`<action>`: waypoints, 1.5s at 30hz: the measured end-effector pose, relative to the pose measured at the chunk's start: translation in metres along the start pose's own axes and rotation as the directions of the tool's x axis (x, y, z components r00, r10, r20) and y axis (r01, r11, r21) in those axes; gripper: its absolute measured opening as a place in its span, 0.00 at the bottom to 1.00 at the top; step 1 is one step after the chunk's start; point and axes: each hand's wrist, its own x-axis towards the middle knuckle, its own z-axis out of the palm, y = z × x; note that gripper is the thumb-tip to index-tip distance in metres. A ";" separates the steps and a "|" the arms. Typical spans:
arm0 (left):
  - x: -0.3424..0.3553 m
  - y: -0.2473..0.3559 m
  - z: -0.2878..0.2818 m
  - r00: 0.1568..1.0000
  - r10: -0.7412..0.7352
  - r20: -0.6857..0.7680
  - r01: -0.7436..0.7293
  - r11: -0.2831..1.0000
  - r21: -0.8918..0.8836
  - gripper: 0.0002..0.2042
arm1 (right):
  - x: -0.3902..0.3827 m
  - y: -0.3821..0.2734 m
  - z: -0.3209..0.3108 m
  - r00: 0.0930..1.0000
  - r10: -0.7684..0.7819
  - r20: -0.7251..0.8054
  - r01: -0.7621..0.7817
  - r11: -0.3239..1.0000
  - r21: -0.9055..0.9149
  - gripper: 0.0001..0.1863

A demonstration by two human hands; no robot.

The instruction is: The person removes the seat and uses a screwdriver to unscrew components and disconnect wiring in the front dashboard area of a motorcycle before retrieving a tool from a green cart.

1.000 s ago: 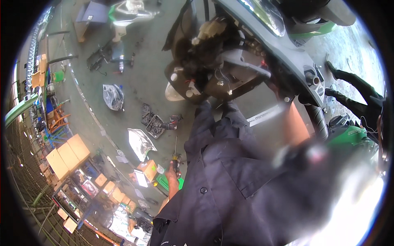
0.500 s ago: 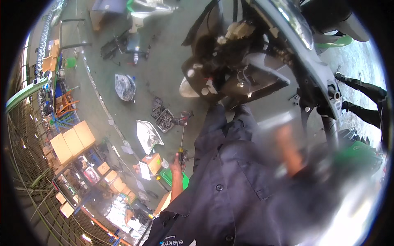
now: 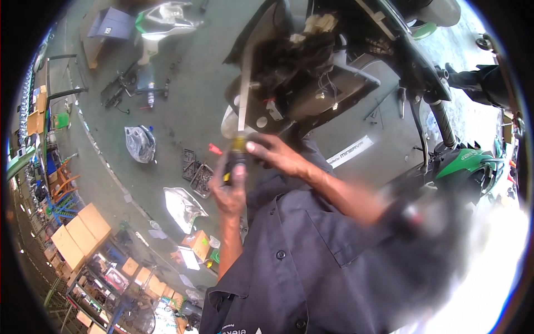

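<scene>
My left hand [image 3: 229, 192] grips the black and yellow handle of a long screwdriver [image 3: 239, 146], held upright in front of my dark shirt [image 3: 311, 261]. The fingers of my right hand [image 3: 275, 156] close on the top of the same handle. The bare metal shaft [image 3: 243, 94] runs up beside the opened front of a scooter [image 3: 311, 83], where loose wiring and white connectors [image 3: 311, 28] hang out. Whether the tip touches anything, I cannot tell. The black handlebar [image 3: 428, 83] and a green body panel [image 3: 467, 164] lie to the right.
On the concrete floor to the left lie two small parts trays [image 3: 197, 172], a clear plastic bag [image 3: 139, 143], a silvery body panel [image 3: 181, 207] and another panel [image 3: 167, 16] farther off. Cardboard boxes [image 3: 80, 234] and shelving line the lower left. My lower right view is blurred and glaring.
My left hand has risen from low by my shirt to chest height with the screwdriver, and my right hand has come onto its handle. The view has shifted slightly.
</scene>
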 end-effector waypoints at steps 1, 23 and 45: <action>0.003 0.007 0.001 0.992 0.109 0.063 -0.112 0.992 0.061 0.30 | 0.000 -0.008 0.013 1.000 0.005 0.021 -0.007 0.997 0.082 0.34; -0.016 -0.002 0.031 0.846 -0.478 0.234 0.491 0.531 -0.691 0.13 | -0.074 0.012 0.014 0.910 -0.128 -0.395 0.130 0.991 -0.023 0.26; 0.018 0.081 0.351 0.633 -0.048 0.773 0.286 0.942 -0.176 0.10 | -0.080 -0.029 -0.371 0.873 -0.077 -0.481 0.269 0.900 0.344 0.31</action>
